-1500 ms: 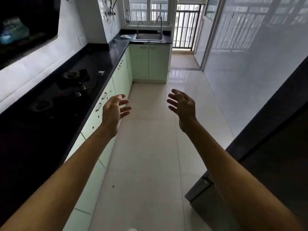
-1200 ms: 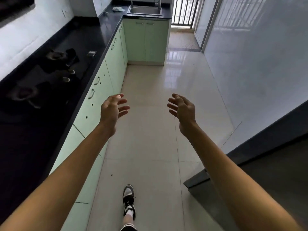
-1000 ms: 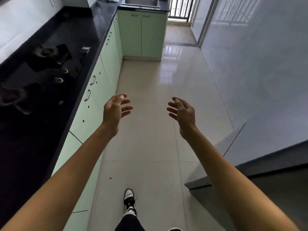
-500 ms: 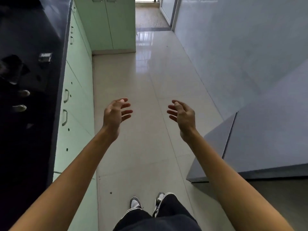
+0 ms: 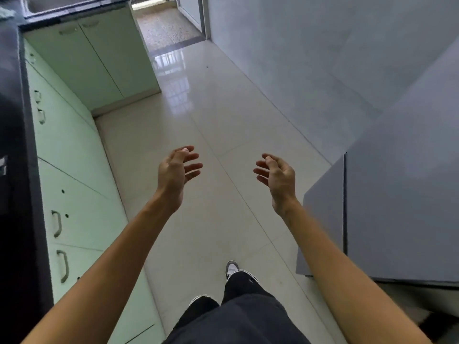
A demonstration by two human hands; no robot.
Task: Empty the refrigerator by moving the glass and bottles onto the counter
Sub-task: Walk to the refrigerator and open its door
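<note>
Trousers (image 5: 236, 321), dark and loose, filled the bottom edge, with one grey-toed shoe (image 5: 232, 266) set forward on the pale tiled floor (image 5: 198, 115). Both bare forearms reached out over that floor. The left hand (image 5: 173, 172) and the right hand (image 5: 278, 177) hung in the air, well apart, palms turned toward each other, fingers loosely spread and a little bent, grasping nothing. Just beside the right forearm stood the grey refrigerator (image 5: 402, 194), seen from above, its front out of sight. Along the left ran the black counter (image 5: 15, 175) above pale green cabinets (image 5: 74, 170) with metal handles. Farther off, a steel sink (image 5: 57, 4) sat in the counter's end section, a patterned doorway strip (image 5: 166, 28) lay beyond, and a grey wall (image 5: 310, 58) closed the right side.
</note>
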